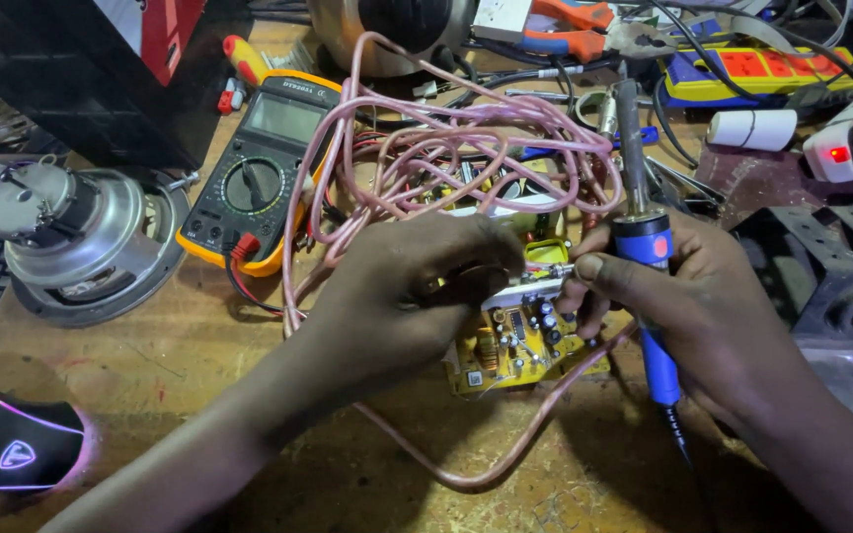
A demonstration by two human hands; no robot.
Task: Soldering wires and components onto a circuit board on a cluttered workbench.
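Note:
My right hand (703, 306) grips a blue-handled soldering iron (649, 247), its metal shaft pointing up and away from me. My left hand (412, 291) rests curled over a yellow circuit board (520, 345) in the middle of the wooden bench, fingers pressed on a metal part at the board's top edge. What the left fingers pinch is hidden under the hand. A tangle of pink wire (446, 148) loops over and around the board, with one strand curving under my left forearm.
A yellow-cased multimeter (259, 168) lies to the left of the wire. A bare speaker driver (76, 242) sits far left, a lit computer mouse (7, 444) at the lower left. A power strip (752, 69), pliers (565, 25) and a black metal block (821, 266) crowd the right and back.

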